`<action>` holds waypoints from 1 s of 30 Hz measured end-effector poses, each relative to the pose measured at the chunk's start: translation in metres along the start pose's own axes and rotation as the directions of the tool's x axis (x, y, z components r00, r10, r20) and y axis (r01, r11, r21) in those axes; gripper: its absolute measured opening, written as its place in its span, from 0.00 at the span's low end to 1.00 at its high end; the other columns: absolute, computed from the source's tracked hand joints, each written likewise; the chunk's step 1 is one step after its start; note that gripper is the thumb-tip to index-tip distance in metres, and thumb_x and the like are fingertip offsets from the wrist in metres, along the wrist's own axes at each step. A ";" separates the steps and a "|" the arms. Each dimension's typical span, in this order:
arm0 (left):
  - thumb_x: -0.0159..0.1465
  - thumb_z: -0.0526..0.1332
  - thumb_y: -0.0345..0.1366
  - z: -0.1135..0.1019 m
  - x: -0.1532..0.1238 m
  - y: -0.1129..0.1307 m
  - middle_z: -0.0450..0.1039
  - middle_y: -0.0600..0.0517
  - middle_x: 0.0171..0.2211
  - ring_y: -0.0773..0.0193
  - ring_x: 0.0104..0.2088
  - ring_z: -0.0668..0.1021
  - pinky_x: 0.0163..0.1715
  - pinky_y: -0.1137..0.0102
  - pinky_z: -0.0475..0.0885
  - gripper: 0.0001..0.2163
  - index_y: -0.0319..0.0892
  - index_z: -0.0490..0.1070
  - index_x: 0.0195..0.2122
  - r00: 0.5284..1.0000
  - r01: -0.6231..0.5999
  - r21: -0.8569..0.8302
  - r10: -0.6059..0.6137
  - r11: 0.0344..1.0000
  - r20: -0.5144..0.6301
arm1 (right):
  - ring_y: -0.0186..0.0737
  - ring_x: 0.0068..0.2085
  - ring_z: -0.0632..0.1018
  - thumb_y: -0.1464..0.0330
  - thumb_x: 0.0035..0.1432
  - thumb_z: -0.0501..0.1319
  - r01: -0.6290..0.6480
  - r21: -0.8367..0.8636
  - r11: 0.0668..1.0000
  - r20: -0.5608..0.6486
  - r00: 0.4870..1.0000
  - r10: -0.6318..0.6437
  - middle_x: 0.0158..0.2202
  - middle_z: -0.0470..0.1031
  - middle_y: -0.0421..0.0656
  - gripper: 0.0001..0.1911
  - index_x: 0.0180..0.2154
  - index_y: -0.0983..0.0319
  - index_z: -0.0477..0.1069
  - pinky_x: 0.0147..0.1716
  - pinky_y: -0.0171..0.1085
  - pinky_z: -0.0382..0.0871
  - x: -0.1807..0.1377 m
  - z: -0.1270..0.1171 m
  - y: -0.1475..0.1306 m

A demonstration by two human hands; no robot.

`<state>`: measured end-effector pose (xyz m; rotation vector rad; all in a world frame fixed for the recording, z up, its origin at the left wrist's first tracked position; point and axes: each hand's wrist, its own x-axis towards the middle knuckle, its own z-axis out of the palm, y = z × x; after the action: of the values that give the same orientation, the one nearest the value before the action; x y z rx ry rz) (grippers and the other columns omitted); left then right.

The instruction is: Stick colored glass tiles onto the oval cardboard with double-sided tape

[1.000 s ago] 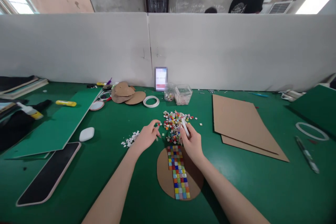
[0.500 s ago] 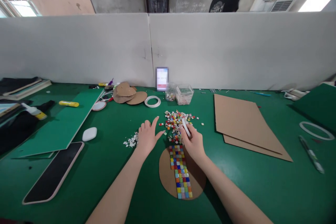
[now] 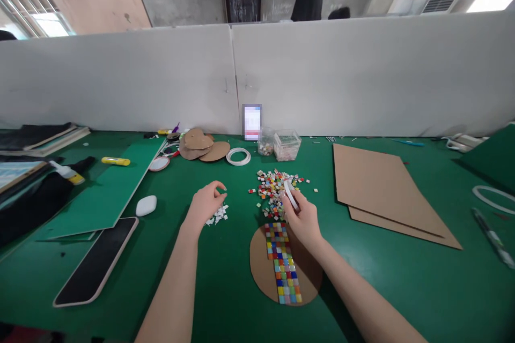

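Observation:
My right hand (image 3: 303,220) is closed round a narrow white roll of tape (image 3: 290,195), over the near edge of a heap of small coloured mosaic tiles (image 3: 270,185). Whether its fingertips also pinch a tile is hidden. Below it lies a round cardboard disc (image 3: 260,273) with a band of multicoloured square tiles (image 3: 285,265) laid in rows down its middle. My left hand (image 3: 206,203) hovers beside a small pile of white scraps (image 3: 219,215), fingers bent, with a gap between thumb and forefinger and nothing visible in it.
Behind the tiles stand a clear box (image 3: 287,146), a small jar (image 3: 266,142) and a lit phone (image 3: 252,122). Cardboard sheets (image 3: 374,182) lie right; cardboard rounds (image 3: 215,151) and a white ring (image 3: 238,156) lie behind. Left are a dark phone (image 3: 96,262) and white case (image 3: 146,205).
My left hand has moved left, away from the tiles, and its spread thumb and forefinger have drawn closer together. My right hand keeps the tape roll over the heap. The view has shifted slightly.

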<state>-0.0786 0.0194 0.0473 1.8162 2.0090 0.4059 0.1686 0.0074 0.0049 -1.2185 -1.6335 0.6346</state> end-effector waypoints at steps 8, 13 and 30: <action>0.59 0.53 0.45 0.008 0.003 0.000 0.64 0.55 0.17 0.63 0.21 0.70 0.20 0.73 0.57 0.11 0.44 0.66 0.28 0.994 -0.027 -0.013 0.025 1.000 -0.107 | 0.33 0.18 0.64 0.62 0.59 0.51 0.042 -0.047 0.998 -0.004 0.999 -0.042 0.18 0.63 0.36 0.10 0.32 0.61 0.67 0.18 0.32 0.56 0.000 -0.002 -0.006; 0.64 0.45 0.46 0.023 -0.003 0.037 0.57 0.57 0.16 0.66 0.19 0.66 0.21 0.72 0.56 0.16 0.43 0.62 0.26 0.972 -0.175 -0.073 0.161 0.982 -0.172 | 0.33 0.18 0.64 0.63 0.59 0.51 0.031 0.000 1.000 0.022 0.999 -0.031 0.18 0.64 0.36 0.10 0.32 0.61 0.67 0.18 0.32 0.57 0.000 0.000 -0.011; 0.66 0.44 0.41 0.075 -0.039 0.086 0.68 0.53 0.29 0.64 0.30 0.71 0.28 0.72 0.63 0.11 0.44 0.61 0.32 0.918 -0.382 -0.285 0.325 0.879 -0.228 | 0.38 0.27 0.70 0.65 0.58 0.50 -0.074 0.183 0.980 0.129 0.990 0.050 0.22 0.67 0.38 0.08 0.32 0.60 0.64 0.24 0.33 0.63 0.000 0.005 -0.020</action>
<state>0.0360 -0.0133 0.0256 1.9835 1.5797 0.9759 0.1556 0.0004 0.0195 -1.1143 -1.6023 0.8984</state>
